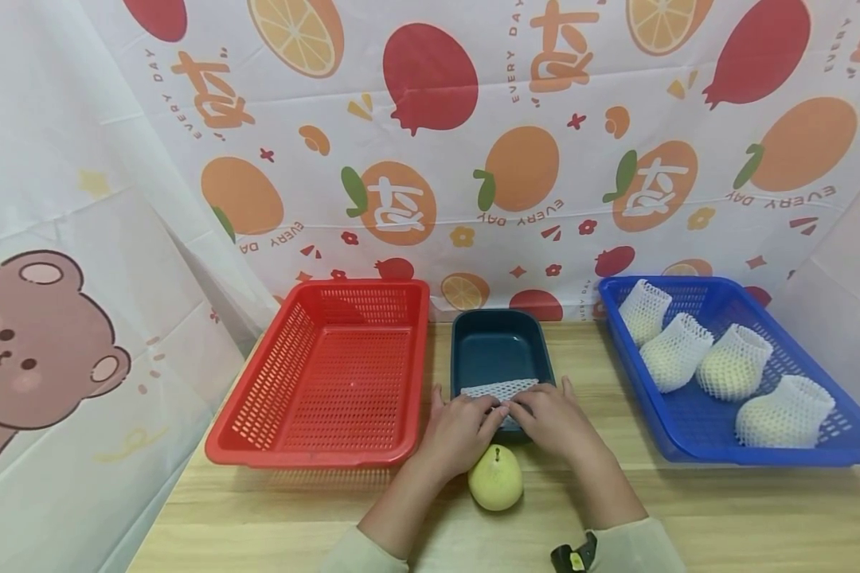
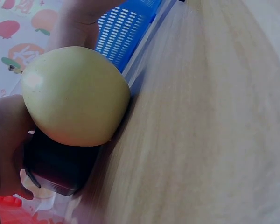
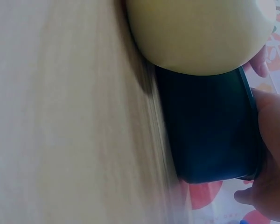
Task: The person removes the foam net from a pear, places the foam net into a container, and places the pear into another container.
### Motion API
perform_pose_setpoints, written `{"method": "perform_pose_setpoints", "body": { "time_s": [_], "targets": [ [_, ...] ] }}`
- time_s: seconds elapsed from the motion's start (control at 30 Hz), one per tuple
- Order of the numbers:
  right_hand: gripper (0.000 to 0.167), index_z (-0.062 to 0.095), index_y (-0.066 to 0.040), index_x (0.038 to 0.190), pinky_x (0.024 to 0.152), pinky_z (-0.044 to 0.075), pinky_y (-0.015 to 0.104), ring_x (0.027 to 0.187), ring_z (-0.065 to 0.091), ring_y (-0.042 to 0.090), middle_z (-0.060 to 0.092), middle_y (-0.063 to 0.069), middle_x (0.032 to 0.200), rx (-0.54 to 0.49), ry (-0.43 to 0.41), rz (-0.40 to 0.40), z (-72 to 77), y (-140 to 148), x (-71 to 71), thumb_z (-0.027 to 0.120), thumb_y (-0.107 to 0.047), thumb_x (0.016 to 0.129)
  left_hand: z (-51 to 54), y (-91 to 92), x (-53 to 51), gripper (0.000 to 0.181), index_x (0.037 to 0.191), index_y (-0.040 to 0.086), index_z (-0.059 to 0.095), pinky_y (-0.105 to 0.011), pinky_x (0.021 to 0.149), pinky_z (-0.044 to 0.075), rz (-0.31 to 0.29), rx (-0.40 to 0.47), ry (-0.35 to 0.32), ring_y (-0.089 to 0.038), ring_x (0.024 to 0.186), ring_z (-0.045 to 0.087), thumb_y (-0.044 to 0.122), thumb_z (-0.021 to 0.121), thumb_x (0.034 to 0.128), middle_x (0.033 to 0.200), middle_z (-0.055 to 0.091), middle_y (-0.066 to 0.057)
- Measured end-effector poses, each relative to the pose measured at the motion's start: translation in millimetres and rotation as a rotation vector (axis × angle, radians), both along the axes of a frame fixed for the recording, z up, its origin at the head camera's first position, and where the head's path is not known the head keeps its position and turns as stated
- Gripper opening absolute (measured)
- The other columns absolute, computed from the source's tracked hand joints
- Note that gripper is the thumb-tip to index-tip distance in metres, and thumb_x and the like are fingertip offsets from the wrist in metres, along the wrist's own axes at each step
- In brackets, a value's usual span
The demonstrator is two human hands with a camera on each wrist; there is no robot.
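A white foam fruit net (image 1: pixel 500 390) lies flattened over the near end of a dark teal tray (image 1: pixel 498 350). My left hand (image 1: pixel 459 431) pinches the net's near edge from the left, and my right hand (image 1: pixel 557 420) pinches it from the right, their fingertips almost meeting. Between my forearms a bare yellow-green pear (image 1: pixel 496 479) stands upright on the table, stem up, just in front of the tray. In both wrist views the pear (image 2: pixel 77 95) hides much of the fingers, and the tray's outer wall (image 3: pixel 210 130) shows beyond it.
Left of the tray is a red plastic basket (image 1: pixel 351 390) with nothing in it. A blue basket (image 1: pixel 702 438) at the right holds several pears in white foam nets (image 1: pixel 784 414). A printed cloth (image 1: pixel 502 263) hangs behind the wooden table (image 1: pixel 258 517).
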State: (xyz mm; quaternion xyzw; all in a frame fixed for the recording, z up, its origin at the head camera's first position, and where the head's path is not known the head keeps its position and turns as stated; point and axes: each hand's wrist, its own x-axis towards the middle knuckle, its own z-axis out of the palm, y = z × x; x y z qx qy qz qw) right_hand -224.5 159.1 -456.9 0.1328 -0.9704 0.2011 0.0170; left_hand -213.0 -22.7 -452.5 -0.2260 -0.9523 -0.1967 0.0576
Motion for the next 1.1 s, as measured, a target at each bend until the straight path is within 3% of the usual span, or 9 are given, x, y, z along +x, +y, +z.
{"method": "perform_pose_setpoints", "body": {
  "time_s": [0.17,0.37,0.5,0.63,0.77,0.93,1.1],
  "targets": [
    [0.026,0.075,-0.016,0.109,0.114,0.014,0.069,0.12,0.058,0.03,0.07,0.007,0.115,-0.012,-0.005,-0.001,-1.2,0.4,-0.6,0.06,-0.032,0.097,3.5,-0.2,3.0,0.041,0.116,0.02,0.071,-0.073,0.11,0.016,-0.002,0.029,0.012,-0.022,0.112,0.065,0.046,0.043,0.1031,0.113,0.073,0.002],
    [0.029,0.074,-0.015,0.111,0.115,0.016,0.066,0.122,0.057,0.031,0.07,0.009,0.117,-0.025,-0.009,0.004,-0.6,0.3,-0.5,0.059,-0.036,0.098,11.1,-2.9,9.9,0.035,0.11,0.02,0.072,-0.067,0.115,0.013,-0.008,0.081,0.135,-0.016,0.111,0.065,0.042,0.046,0.1027,0.109,0.073,0.004],
    [0.029,0.074,-0.014,0.111,0.116,0.017,0.064,0.122,0.057,0.031,0.07,0.009,0.117,-0.025,-0.014,0.003,-0.8,0.6,-1.0,0.059,-0.036,0.098,21.9,-5.9,17.8,0.029,0.106,0.018,0.072,-0.054,0.119,0.021,-0.067,0.205,0.179,-0.013,0.111,0.065,0.036,0.05,0.1025,0.108,0.073,0.005],
    [0.029,0.074,-0.014,0.108,0.116,0.019,0.063,0.119,0.058,0.031,0.07,0.008,0.114,-0.025,-0.012,0.008,-1.1,0.4,-1.1,0.06,-0.036,0.097,33.1,-12.3,27.5,0.024,0.106,0.013,0.073,-0.038,0.106,0.045,-0.165,0.407,0.128,-0.012,0.108,0.066,0.029,0.056,0.1006,0.107,0.073,0.003],
    [0.03,0.075,-0.015,0.106,0.116,0.021,0.061,0.117,0.059,0.03,0.071,0.005,0.11,-0.039,-0.009,0.005,-1.1,0.1,-0.7,0.059,-0.039,0.097,37.7,-20.6,33.3,0.021,0.105,0.008,0.073,-0.032,0.088,0.055,-0.251,0.529,0.046,-0.013,0.101,0.068,0.025,0.063,0.0967,0.105,0.074,-0.001],
    [0.033,0.076,-0.016,0.105,0.115,0.024,0.059,0.115,0.059,0.029,0.072,0.004,0.109,-0.048,-0.006,0.006,-0.6,-0.2,-0.8,0.059,-0.043,0.097,35.0,-30.6,37.9,0.021,0.107,0.012,0.073,-0.03,0.089,0.054,-0.299,0.471,-0.09,-0.012,0.1,0.066,0.026,0.069,0.0919,0.106,0.073,0.001],
    [0.032,0.076,-0.015,0.103,0.114,0.03,0.054,0.112,0.06,0.028,0.072,0.004,0.106,-0.051,0.006,0.012,-1.8,-0.3,-1.2,0.059,-0.042,0.097,29.4,-34.2,41.4,0.022,0.11,0.015,0.071,-0.03,0.096,0.051,-0.286,0.383,-0.15,-0.008,0.109,0.063,0.025,0.071,0.0903,0.111,0.071,0.005]
  ]
}}
